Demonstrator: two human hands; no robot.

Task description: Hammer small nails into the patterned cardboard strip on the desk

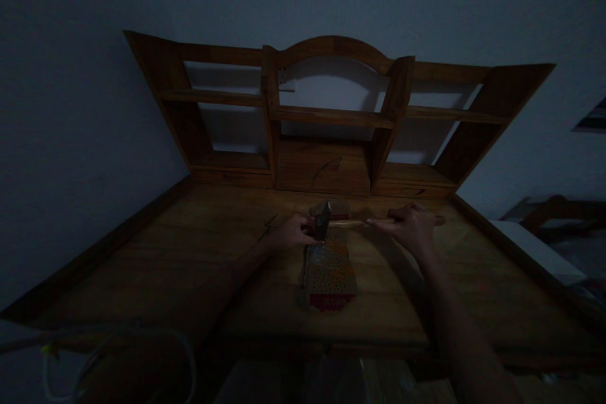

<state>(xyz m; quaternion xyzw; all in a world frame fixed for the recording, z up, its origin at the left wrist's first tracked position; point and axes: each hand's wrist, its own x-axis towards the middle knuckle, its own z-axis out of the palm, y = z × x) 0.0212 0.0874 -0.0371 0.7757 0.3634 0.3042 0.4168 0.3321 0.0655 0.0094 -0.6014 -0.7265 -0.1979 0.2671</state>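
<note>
Two hands on a long-handled tool

At the centre of the frame, the tool (323,222) lies level above a speckled, red-ended packet (331,268) on the wooden desk (227,233). I see the right hand (409,226), right of centre, with fingers curled round its handle. The left hand (294,231) is at its metal head; whether those fingers pinch it, I can't tell.
</note>
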